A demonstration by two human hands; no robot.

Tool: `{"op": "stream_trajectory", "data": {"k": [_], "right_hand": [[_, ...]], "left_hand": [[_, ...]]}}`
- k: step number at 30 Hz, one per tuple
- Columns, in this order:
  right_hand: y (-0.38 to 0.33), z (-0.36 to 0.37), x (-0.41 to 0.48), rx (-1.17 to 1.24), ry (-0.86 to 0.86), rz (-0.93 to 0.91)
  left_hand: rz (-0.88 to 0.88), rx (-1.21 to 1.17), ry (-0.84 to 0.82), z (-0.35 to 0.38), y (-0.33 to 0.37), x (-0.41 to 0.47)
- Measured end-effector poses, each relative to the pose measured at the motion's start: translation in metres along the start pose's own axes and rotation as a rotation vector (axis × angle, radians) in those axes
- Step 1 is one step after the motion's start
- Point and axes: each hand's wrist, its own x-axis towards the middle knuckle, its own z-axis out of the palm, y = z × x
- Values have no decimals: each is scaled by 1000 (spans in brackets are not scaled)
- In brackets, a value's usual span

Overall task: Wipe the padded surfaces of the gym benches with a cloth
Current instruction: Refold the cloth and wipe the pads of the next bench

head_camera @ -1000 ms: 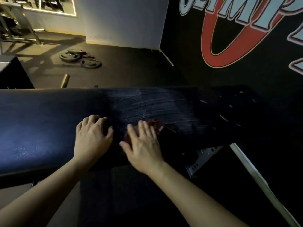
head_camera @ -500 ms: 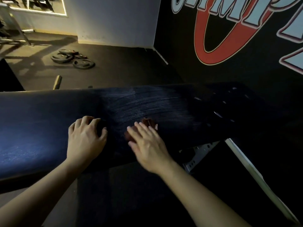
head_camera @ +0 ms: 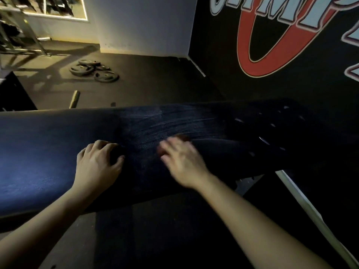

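Note:
A long dark padded bench point(head_camera: 48, 148) runs across the view from left to right, with pale wipe streaks on its middle part. My right hand point(head_camera: 182, 160) lies flat and blurred on a reddish-brown cloth point(head_camera: 182, 137), pressing it on the pad; only a small edge of the cloth shows past the fingers. My left hand point(head_camera: 97, 162) rests on the pad to the left, its fingers bent at the tips and holding nothing.
Weight plates point(head_camera: 93, 70) lie on the dark floor beyond the bench, with a short bar end point(head_camera: 74, 98) nearer. A black wall with red and blue lettering point(head_camera: 272, 35) stands at the right. A metal rack point(head_camera: 21, 32) is at the far left.
My right hand with the cloth has slid a little to the right along the pad and is now blurred. My left hand stays in the same spot.

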Motion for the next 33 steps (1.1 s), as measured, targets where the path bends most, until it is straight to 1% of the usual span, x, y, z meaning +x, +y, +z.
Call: {"op": "stream_trajectory", "data": {"k": [1,3,4,5,6,8,9,10,11,12,13,14,15,16,17,18,19,21,22,23,26,29,31,33], "right_hand": [[31,-2,12,-54,31,146],[77,-12,31,-48,33,544],[75,-14,41,-8,13,645],[56,-11,50,-10,5,639],[27,-4,55,-45,31,529],[-38,11,48,-21,8,137],[-59,14,36,51,-60,-56],[-66,14,29,90,-108,-190],[-59,10,31,109,-134,-251],[-38,6,38,54,-126,-243],[-10,9,50,-14,-96,-172],[19,9,67,-67,-49,-45],[48,7,82,-89,-20,157],[63,3,96,-69,-14,344],[60,1,108,-31,-39,442],[39,2,115,-11,-50,422],[9,9,116,-15,-42,287],[-56,24,98,58,-66,-105],[-79,27,80,94,-113,-287],[-86,25,67,101,-171,-389],[-53,7,57,112,-291,-470],[-34,7,66,64,-311,-558],[-42,13,89,37,-322,-563],[-54,20,126,25,-332,-511]], "left_hand": [[7,3,-21,-2,0,0],[14,2,-62,-6,-1,-1],[12,1,-63,-7,-3,-2],[9,-2,-57,-8,-6,-2],[-3,-4,-46,-9,-8,-2],[-38,-14,-23,-11,-10,0],[-49,-18,-19,-12,-10,1],[-55,-22,-18,-12,-10,2],[-53,-23,-17,-13,-10,2],[-45,-19,-19,-13,-11,3],[-38,-6,-24,-14,-12,2],[-27,12,-31,-14,-14,1],[-14,32,-41,-14,-16,-1],[-5,43,-49,-13,-18,-3],[-5,43,-52,-13,-19,-4],[-7,36,-49,-13,-20,-4],[-18,22,-39,-14,-20,-4],[-47,-4,0,-15,-19,-2],[-58,-10,12,-15,-18,-2],[-62,-12,12,-17,-18,-3],[-45,17,-4,-20,-17,-9],[-72,15,46,-18,-17,-16],[-95,29,60,-16,-18,-20],[-113,63,59,-14,-19,-23]]}}
